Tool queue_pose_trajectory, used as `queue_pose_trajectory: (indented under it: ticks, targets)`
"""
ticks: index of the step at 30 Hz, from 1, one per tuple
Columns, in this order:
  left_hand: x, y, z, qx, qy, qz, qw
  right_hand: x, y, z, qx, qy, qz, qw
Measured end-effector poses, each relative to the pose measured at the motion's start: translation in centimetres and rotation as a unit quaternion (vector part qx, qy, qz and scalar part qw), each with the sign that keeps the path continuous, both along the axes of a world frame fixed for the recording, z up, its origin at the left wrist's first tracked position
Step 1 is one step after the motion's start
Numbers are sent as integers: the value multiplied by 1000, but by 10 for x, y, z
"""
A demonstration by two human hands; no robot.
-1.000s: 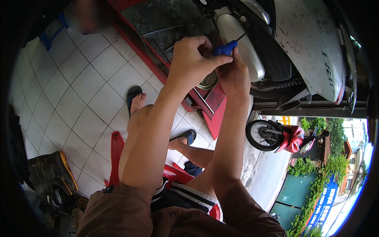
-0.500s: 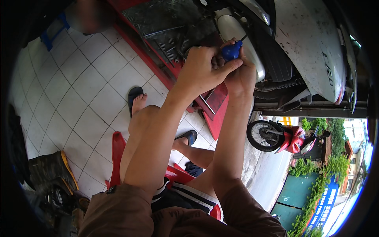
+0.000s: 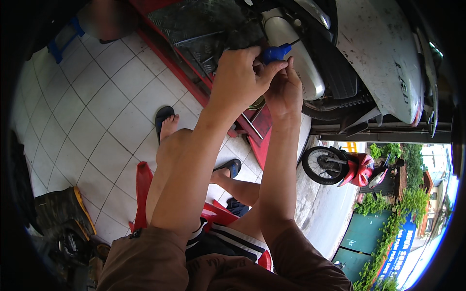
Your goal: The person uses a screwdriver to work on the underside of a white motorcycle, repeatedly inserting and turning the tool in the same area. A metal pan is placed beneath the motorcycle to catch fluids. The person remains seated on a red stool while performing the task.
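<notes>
My left hand (image 3: 242,80) is closed on a blue-handled tool (image 3: 275,54), with its thumb along the handle's lower side. My right hand (image 3: 286,92) is just beside and under it, fingertips at the same handle. A thin dark shaft runs from the handle up-right toward the silver engine cover (image 3: 308,70) of a grey scooter (image 3: 376,53); what its tip meets is too small to tell. A black ribbed footrest piece (image 3: 340,77) sits right of the cover.
A red lift stand (image 3: 259,138) with a metal plate and tools (image 3: 194,41) is under the scooter. I sit on a red plastic stool (image 3: 143,194) over white tiles (image 3: 97,121). A blue stool (image 3: 70,34), boots (image 3: 63,211) and, outside, a red motorbike (image 3: 359,169) are around.
Both hands shifted down-right around half a second ago and have since moved back up-left. The blue handle has turned from facing me to lying more sideways.
</notes>
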State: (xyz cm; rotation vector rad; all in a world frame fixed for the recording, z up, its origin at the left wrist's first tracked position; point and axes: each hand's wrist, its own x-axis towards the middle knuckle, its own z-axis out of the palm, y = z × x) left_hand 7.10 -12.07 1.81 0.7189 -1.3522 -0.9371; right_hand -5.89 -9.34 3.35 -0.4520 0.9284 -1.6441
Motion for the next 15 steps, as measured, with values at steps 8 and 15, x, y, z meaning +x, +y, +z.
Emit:
queue_pose_trajectory:
  ticks: [8, 15]
  targets:
    - [13, -2, 7, -79, -23, 14, 997, 3, -6, 13, 3, 2, 7, 1000]
    - [8, 0, 9, -94, 52, -34, 994, 12, -7, 25, -4, 9, -7, 1000]
